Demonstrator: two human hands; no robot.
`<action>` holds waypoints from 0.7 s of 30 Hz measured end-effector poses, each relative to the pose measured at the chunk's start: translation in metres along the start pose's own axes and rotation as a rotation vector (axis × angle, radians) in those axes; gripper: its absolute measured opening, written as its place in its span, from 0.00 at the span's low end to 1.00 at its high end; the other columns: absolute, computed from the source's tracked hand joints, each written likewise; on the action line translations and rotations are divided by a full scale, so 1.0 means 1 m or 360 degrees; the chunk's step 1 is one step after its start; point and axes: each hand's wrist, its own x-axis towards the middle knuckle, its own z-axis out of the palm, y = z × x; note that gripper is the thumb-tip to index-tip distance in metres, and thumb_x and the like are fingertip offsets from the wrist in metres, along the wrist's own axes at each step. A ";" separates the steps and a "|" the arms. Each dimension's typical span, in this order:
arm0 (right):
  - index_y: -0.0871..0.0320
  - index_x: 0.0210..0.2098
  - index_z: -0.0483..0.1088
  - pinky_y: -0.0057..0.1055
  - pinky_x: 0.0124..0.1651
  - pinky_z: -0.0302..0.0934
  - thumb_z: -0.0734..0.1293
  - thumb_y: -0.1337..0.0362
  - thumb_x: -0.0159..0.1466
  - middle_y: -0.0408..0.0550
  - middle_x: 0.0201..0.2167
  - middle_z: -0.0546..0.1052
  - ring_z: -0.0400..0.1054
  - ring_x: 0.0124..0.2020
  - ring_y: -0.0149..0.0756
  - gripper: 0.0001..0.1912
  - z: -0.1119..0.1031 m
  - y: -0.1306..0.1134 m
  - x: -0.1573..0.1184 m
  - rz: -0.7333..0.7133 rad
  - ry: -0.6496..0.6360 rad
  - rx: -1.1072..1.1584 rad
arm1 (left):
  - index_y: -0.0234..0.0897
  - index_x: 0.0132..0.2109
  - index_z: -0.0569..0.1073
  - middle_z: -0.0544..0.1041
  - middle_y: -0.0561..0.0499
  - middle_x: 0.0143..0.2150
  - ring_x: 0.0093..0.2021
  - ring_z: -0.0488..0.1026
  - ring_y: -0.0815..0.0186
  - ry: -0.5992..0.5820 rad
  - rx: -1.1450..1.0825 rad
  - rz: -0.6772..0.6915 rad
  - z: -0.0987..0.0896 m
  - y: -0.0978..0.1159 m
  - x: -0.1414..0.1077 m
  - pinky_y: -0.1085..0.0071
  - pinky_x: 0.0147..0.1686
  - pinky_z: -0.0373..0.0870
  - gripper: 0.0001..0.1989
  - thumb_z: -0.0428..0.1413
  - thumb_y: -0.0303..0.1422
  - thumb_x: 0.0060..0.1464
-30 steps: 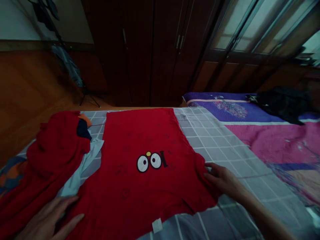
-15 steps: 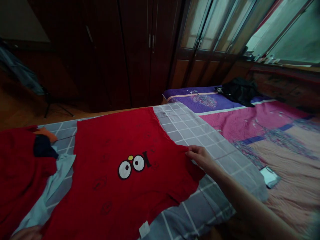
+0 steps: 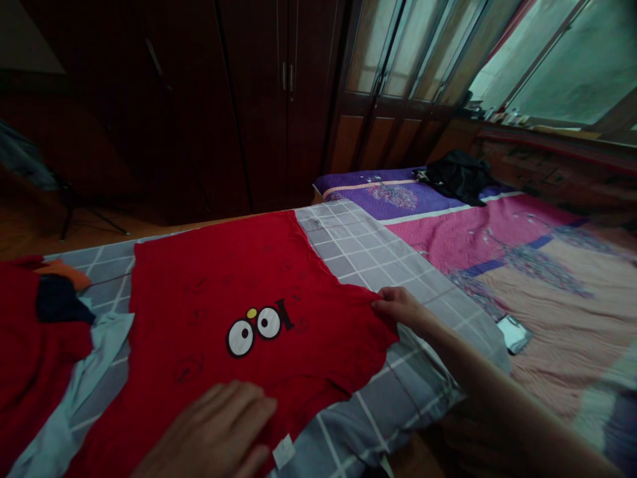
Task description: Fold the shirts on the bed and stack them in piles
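A: How is the red shirt point(image 3: 239, 292) laid out, and where is it found relative to the hands?

B: The shirt is spread flat, print side up, on a grey checked sheet point(image 3: 368, 259). It lies between the two hands, its near hem under the left hand point(image 3: 219, 431) and its side edge at the right hand point(image 3: 398, 307).

A: In what state is each hand shown?

B: The left hand is laid open, palm down, fingers extended on the cloth just beside a white label point(image 3: 283, 451); nothing is gripped. The right hand is closed on the shirt's edge, the fabric apparently pinched between thumb and fingers.

A: Why might such a hold be adopted?

B: It is judged that the cloth is pinned by the flat palm while the edge is drawn taut, so that the fabric is kept smooth.

A: What is seen around the hands?

B: A heap of clothes point(image 3: 34, 332), red with a light blue piece, is seen beyond the left hand. A phone point(image 3: 513, 332) rests on a pink quilt point(image 3: 547, 292) outside the right hand, and a dark garment point(image 3: 460, 176) lies well beyond it.
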 end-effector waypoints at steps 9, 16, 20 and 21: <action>0.58 0.18 0.63 0.24 0.19 0.47 0.69 0.52 0.45 0.37 0.12 0.63 0.55 0.15 0.25 0.17 -0.005 0.007 -0.020 -0.0029 -0.0113 -0.0063 | 0.31 0.41 0.68 0.71 0.43 0.36 0.37 0.69 0.57 -0.0374 0.0508 0.0484 0.071 0.069 0.127 0.63 0.33 0.68 0.07 0.46 0.23 0.58; 0.58 0.25 0.69 0.28 0.25 0.54 0.64 0.56 0.52 0.43 0.19 0.71 0.64 0.22 0.33 0.11 -0.030 0.015 -0.027 -0.0172 0.0157 -0.0496 | 0.36 0.38 0.69 0.74 0.52 0.35 0.36 0.71 0.66 -0.0359 -0.0297 0.0246 0.058 0.052 0.132 0.71 0.37 0.66 0.07 0.49 0.22 0.54; 0.57 0.34 0.73 0.32 0.31 0.58 0.62 0.60 0.57 0.48 0.28 0.76 0.69 0.29 0.38 0.11 -0.020 0.007 -0.034 -0.0300 0.0467 -0.1170 | 0.38 0.37 0.70 0.74 0.51 0.36 0.38 0.70 0.65 -0.0463 -0.0313 0.0400 0.060 0.049 0.126 0.71 0.38 0.65 0.05 0.51 0.25 0.54; 0.57 0.37 0.73 0.32 0.34 0.60 0.61 0.59 0.59 0.49 0.32 0.76 0.70 0.32 0.39 0.13 -0.014 0.004 -0.035 -0.0382 0.0483 -0.1184 | 0.38 0.37 0.70 0.74 0.51 0.36 0.38 0.70 0.65 -0.0470 -0.0297 0.0449 0.061 0.049 0.124 0.71 0.38 0.66 0.05 0.51 0.26 0.54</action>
